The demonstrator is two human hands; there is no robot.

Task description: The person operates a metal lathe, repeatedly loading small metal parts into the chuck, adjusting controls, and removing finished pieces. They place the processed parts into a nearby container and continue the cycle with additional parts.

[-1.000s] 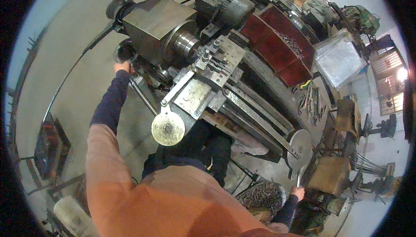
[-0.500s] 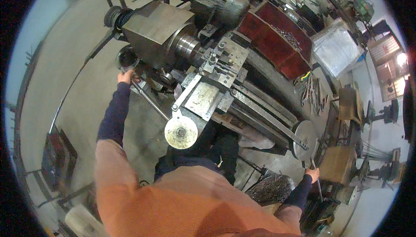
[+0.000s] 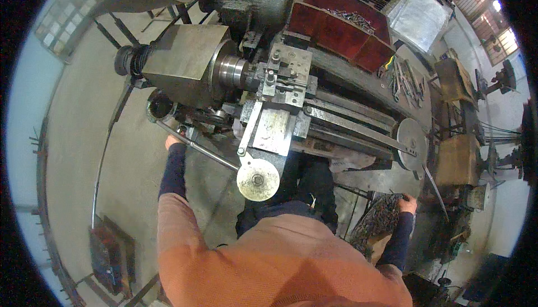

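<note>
Left hand [image 3: 175, 140], left of centre: fingers curled below headstock [image 3: 182, 54], grip can't tell. Right hand [image 3: 407, 204], lower right: half-curled by metal chips [image 3: 381, 217], apart from handwheel lever [image 3: 436, 192], hold unclear. Lathe toolpost [image 3: 292, 74], upper centre, near spindle [image 3: 231, 71]; cut progress unreadable. Small parts [image 3: 354, 20] already in red bin [image 3: 316, 29].

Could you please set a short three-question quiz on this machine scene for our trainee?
1. True or false: the right hand grips the thin rod by the grey disc.
2. What lies in the red box? a) folded cloths b) small metal parts c) glass bottles
3. Fill in: in the picture, the motor is to the ___ of the red box.

Key: 1 false, they are apart; 2 b; 3 left.
</note>
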